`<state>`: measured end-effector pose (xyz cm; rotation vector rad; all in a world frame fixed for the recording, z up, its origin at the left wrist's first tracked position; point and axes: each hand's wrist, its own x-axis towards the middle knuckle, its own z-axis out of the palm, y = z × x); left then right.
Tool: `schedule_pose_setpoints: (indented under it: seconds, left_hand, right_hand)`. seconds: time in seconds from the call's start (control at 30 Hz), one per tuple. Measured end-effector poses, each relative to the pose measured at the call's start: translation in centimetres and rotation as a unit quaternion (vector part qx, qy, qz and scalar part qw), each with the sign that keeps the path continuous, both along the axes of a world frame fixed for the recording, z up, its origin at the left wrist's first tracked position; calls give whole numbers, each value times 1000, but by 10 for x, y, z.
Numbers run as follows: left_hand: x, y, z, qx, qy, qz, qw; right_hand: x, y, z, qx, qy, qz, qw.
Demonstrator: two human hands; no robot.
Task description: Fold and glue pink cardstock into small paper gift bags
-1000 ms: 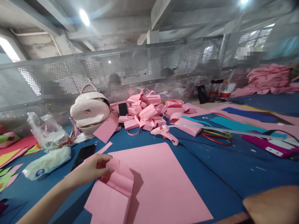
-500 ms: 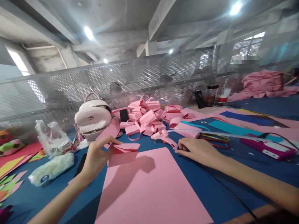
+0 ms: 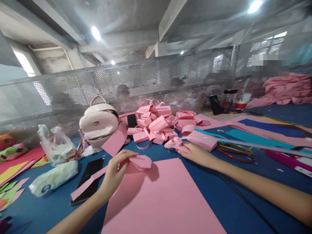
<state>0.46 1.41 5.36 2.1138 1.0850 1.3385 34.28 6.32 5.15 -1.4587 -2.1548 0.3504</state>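
Note:
Between the fingers of my left hand [image 3: 117, 170] is a small folded pink paper piece [image 3: 141, 162], held above the top left part of a large pink paper sheet [image 3: 161, 201]. My right hand [image 3: 195, 154] is closed round the handle of a pink glue gun [image 3: 174, 143], which rests low over the blue table, its nozzle pointing left. A long clear stick reaches rightward from the back of the gun. Beside my left wrist a pink paper strip [image 3: 85, 188] lies across a black phone [image 3: 94, 172].
A heap of folded pink paper pieces [image 3: 157, 125] lies at the back, beside a white backpack [image 3: 99, 123]. Yellow and red loops [image 3: 235, 152] and a purple device [image 3: 287, 161] are on the right. A plastic bag [image 3: 57, 146] and a soft packet [image 3: 53, 177] stand left.
My right hand has closed round the glue gun's handle, having been just beside it. My left hand has turned the folded paper piece and moved slightly right, uncovering the phone and strip.

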Motion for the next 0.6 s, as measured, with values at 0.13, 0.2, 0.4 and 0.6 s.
schedule_pose_setpoints:
  seconds: [0.13, 0.2, 0.4, 0.6]
  left_hand:
    - [-2, 5, 0, -17, -25, 31, 999]
    - [-2, 9, 1, -25, -36, 39, 998]
    - [6, 16, 2, -21, -54, 49, 997]
    - [7, 5, 10, 21, -36, 38, 998]
  right_hand:
    - [-4, -15, 20, 5, 41, -23, 999]
    - [-9, -30, 34, -31, 119, -16, 992]
    - [-24, -73, 59, -101, 241, 50, 964]
    - [-33, -77, 57, -103, 180, 110, 972]
